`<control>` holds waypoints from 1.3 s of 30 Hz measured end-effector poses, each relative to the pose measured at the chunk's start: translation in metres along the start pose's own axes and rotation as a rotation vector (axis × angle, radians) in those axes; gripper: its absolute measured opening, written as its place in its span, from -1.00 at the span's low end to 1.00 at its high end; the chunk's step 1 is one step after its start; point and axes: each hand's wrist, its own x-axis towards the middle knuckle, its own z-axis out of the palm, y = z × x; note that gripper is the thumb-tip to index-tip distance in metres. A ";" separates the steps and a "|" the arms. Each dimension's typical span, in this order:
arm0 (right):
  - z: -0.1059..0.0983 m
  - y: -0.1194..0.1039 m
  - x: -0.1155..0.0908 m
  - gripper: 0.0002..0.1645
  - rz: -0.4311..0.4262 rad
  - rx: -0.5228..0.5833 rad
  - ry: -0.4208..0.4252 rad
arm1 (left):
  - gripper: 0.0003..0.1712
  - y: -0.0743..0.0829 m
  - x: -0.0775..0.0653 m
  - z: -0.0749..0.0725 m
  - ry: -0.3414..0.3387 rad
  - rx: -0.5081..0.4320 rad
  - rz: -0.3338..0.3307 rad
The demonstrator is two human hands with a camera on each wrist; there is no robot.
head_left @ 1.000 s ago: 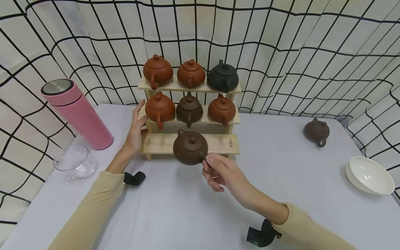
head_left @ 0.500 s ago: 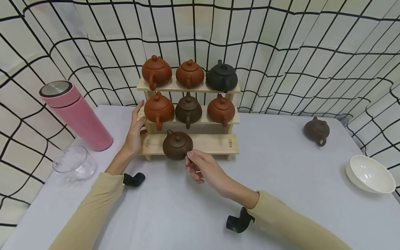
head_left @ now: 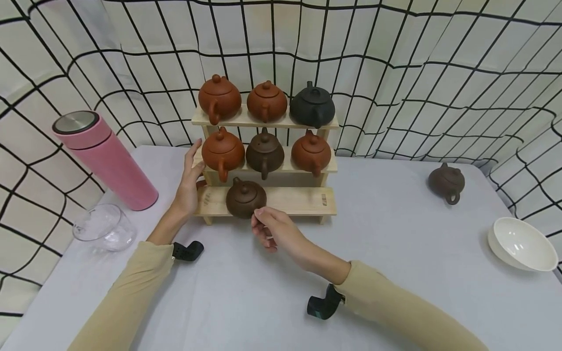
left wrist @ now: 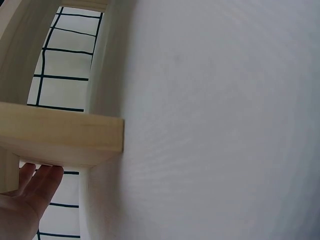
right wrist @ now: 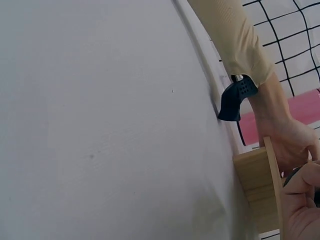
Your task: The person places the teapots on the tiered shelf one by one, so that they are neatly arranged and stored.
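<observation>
1. I can read no brand or writing. The bottom step of the wooden rack [head_left: 303,201] carries small dark marks, too small for me to make out.
2. My right hand [head_left: 274,231] has its thumb and fingers curled at the handle of the dark brown teapot [head_left: 246,198], pinching it. In the right wrist view the same hand [right wrist: 302,210] shows curled fingers at the rack's edge.
3. That teapot sits on the left part of the rack's bottom step, upright, lid on, spout pointing away from me.
4. My left hand [head_left: 190,183] rests against the left end of the rack with fingers straight and relaxed, gripping nothing. The left wrist view shows those fingers [left wrist: 37,180] beneath the end of a wooden shelf board [left wrist: 60,132].
5. The middle step holds two orange teapots [head_left: 222,151] with a brown one [head_left: 265,152] between them; the top step holds two orange and one black teapot [head_left: 312,106].
6. A pink flask [head_left: 104,160] and a glass cup [head_left: 104,227] stand to my left on the white table [head_left: 395,253]; a loose brown teapot [head_left: 446,182] and a white bowl [head_left: 521,244] are to my right.
</observation>
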 end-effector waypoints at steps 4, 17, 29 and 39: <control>0.005 -0.001 0.002 -0.59 0.011 0.010 -0.004 | -0.24 0.001 -0.001 0.000 -0.003 -0.007 0.001; 0.028 0.001 0.012 -0.58 0.009 0.053 -0.023 | -0.26 0.002 -0.002 0.001 0.000 -0.017 0.012; 0.035 0.001 0.010 -0.54 0.006 0.108 0.005 | -0.26 0.005 -0.001 0.001 -0.003 -0.034 0.030; 0.000 0.001 -0.023 -0.52 0.009 0.074 0.024 | -0.25 0.004 -0.001 0.001 -0.002 -0.034 0.013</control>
